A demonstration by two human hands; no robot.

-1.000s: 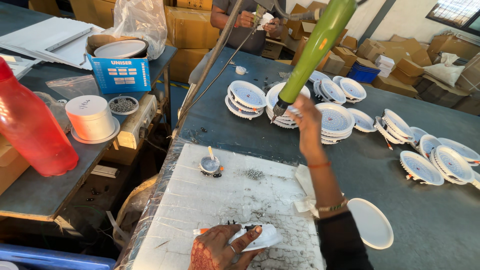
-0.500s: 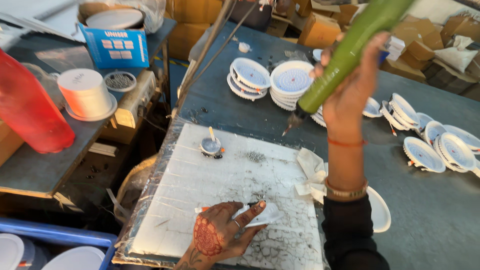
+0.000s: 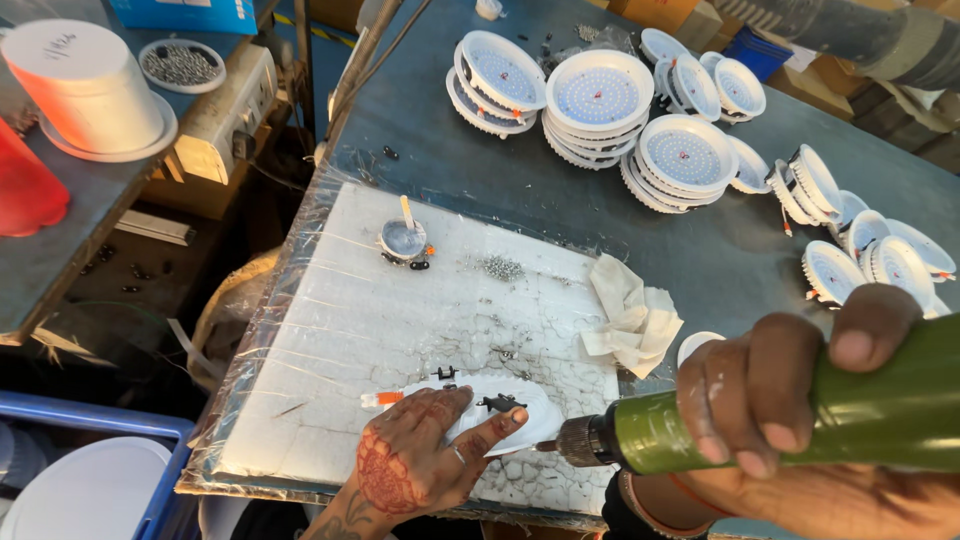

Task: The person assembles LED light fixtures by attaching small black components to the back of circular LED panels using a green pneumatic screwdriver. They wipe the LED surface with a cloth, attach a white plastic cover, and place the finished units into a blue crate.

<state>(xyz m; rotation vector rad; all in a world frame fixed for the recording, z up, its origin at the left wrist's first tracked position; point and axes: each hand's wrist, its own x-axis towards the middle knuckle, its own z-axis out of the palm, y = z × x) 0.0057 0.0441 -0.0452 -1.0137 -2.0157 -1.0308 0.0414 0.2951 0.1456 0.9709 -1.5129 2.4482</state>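
Observation:
My right hand (image 3: 800, 400) grips a green electric screwdriver (image 3: 760, 425) held level, its metal tip pointing left at a white round lamp housing (image 3: 520, 410). That housing lies on a white cracked board wrapped in plastic film (image 3: 350, 320). My left hand (image 3: 420, 455), patterned with henna, presses flat on the housing near its small black clips. An orange-tipped wire sticks out on the housing's left side.
A small grey cup with a stick (image 3: 404, 238) and a heap of screws (image 3: 500, 267) sit on the board, a crumpled white cloth (image 3: 630, 315) at its right edge. Stacks of white round lamp housings (image 3: 600, 100) cover the blue-grey table behind. A tape roll (image 3: 85, 85) stands at left.
My right hand has brought the green screwdriver down from overhead to a level position at the housing under my left hand. The view has tilted down toward the board.

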